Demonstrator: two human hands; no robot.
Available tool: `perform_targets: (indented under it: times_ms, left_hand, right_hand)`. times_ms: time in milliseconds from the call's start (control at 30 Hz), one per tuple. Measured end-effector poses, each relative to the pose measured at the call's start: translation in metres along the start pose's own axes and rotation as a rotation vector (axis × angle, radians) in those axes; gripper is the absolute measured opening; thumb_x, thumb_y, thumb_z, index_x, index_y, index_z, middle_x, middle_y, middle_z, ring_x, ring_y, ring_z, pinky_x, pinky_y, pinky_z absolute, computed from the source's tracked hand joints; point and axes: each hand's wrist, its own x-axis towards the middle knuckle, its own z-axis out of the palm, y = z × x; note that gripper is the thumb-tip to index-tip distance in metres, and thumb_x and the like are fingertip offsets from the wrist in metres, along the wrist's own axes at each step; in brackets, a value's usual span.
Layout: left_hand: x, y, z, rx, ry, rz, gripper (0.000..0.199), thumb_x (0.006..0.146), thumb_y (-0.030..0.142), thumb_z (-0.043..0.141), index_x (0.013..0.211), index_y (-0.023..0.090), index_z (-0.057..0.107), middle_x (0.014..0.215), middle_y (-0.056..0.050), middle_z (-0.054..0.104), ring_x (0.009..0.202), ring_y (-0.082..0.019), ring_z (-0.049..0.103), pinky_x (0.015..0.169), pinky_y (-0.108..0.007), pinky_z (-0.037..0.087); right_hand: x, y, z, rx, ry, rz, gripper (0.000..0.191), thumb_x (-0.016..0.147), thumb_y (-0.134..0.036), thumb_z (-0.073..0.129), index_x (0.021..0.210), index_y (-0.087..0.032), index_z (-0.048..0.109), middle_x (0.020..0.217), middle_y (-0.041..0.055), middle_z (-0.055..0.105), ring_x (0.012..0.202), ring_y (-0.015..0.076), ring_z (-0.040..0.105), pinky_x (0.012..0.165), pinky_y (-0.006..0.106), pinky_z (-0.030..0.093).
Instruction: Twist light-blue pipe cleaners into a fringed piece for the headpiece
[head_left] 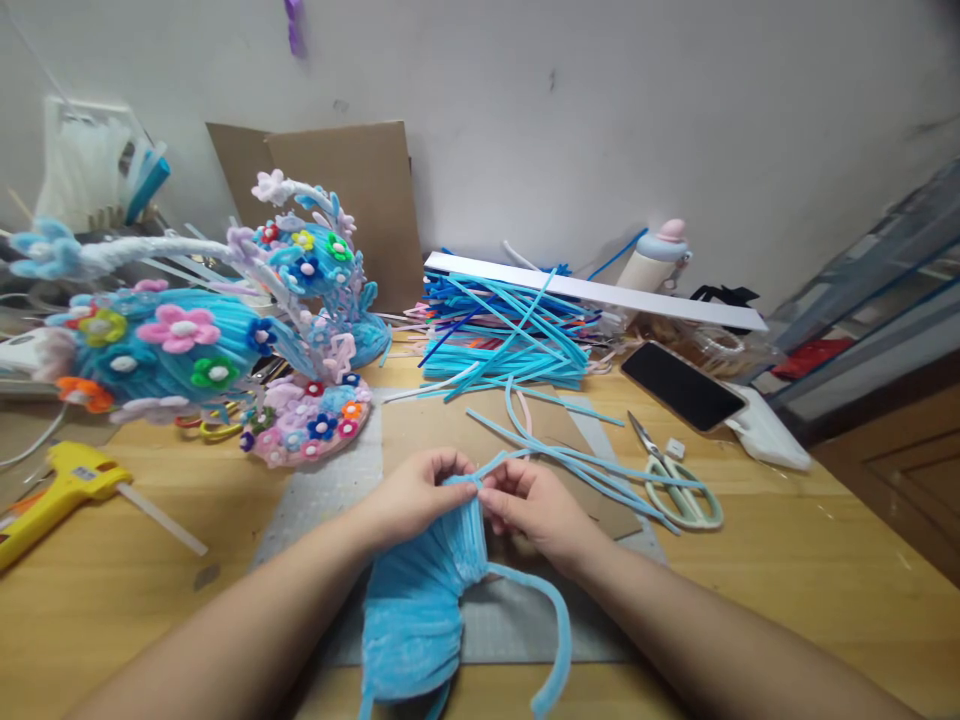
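A light-blue piece made of many pipe cleaners [420, 600] laid side by side hangs below my hands, over the front of the grey mat. My left hand [424, 490] is closed on its upper edge, thumb and fingers pinching it. Close against it, my right hand [536, 505] pinches a light-blue pipe cleaner [493, 463] at the same edge; the exact grip point is small. A loose blue strand [551, 610] curves down from the piece's right side. Several light-blue pipe cleaners [585, 465] lie beyond my right hand on cardboard.
Scissors [682, 490] and a phone [682, 385] lie to the right. At the left are a yellow glue gun [67, 490] and flower-covered pipe-cleaner ornaments [172, 345]. A pile of blue pipe cleaners [510, 330] and a bottle [652, 265] stand at the back.
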Motion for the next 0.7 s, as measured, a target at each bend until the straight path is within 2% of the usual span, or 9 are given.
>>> perform_targets:
  times_ms: [200, 367, 567, 700]
  left_hand:
    - [-0.001, 0.002, 0.005, 0.123, 0.105, 0.034, 0.015, 0.069, 0.025, 0.056, 0.076, 0.012, 0.058, 0.068, 0.001, 0.058, 0.065, -0.012, 0.050, 0.058, -0.020, 0.038]
    - [-0.001, 0.004, 0.010, 0.124, 0.194, 0.017, 0.011, 0.066, 0.021, 0.055, 0.071, 0.012, 0.059, 0.065, 0.001, 0.057, 0.061, -0.011, 0.049, 0.056, -0.020, 0.037]
    - [-0.001, 0.002, 0.011, 0.091, 0.214, -0.023, 0.011, 0.065, 0.021, 0.055, 0.069, 0.012, 0.060, 0.063, 0.001, 0.057, 0.058, -0.011, 0.048, 0.054, -0.020, 0.036]
    - [0.000, 0.000, 0.010, 0.086, 0.208, 0.004, 0.011, 0.066, 0.021, 0.055, 0.070, 0.012, 0.060, 0.065, 0.000, 0.059, 0.061, -0.012, 0.050, 0.057, -0.021, 0.038]
  right_hand:
    - [-0.001, 0.003, 0.003, -0.057, 0.048, -0.013, 0.030, 0.066, -0.040, 0.066, 0.065, -0.015, 0.051, 0.046, -0.0057, 0.048, 0.039, 0.0058, 0.042, 0.041, 0.020, 0.032]
    - [-0.002, 0.001, 0.006, -0.098, 0.081, 0.002, 0.030, 0.065, -0.041, 0.066, 0.063, -0.016, 0.049, 0.042, -0.0061, 0.046, 0.037, 0.0063, 0.040, 0.039, 0.020, 0.030]
    - [0.000, 0.002, 0.006, -0.127, 0.090, -0.012, 0.030, 0.066, -0.040, 0.065, 0.063, -0.015, 0.049, 0.043, -0.0061, 0.046, 0.037, 0.0060, 0.041, 0.039, 0.019, 0.030]
    - [0.000, 0.004, 0.005, -0.141, 0.079, -0.011, 0.031, 0.066, -0.042, 0.065, 0.063, -0.016, 0.048, 0.044, -0.0060, 0.047, 0.038, 0.0064, 0.042, 0.040, 0.020, 0.031]
